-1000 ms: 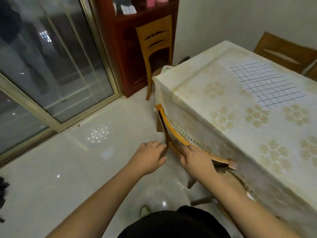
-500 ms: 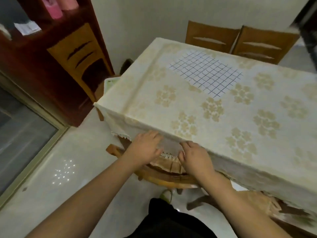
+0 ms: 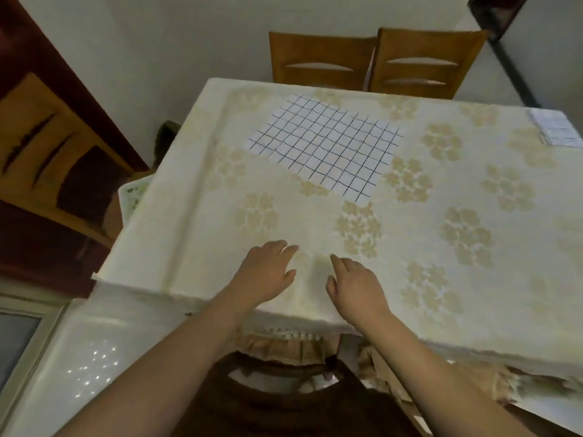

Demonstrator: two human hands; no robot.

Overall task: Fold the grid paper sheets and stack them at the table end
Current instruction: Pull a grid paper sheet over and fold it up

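Both hands lie palm-down on the tablecloth at the near edge of the counter, the left hand and right hand just beside each other with a strip of cloth between them. The fingers of each are loosely spread and released, grasping nothing. 1 unfolded grid paper sheet lies flat toward the far edge, well apart from the hands, and a small folded stack sits at the far right corner.

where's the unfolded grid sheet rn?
Head view: the grid sheet lies flat on the tablecloth, upper centre, near the two chairs and beyond both empty hands.
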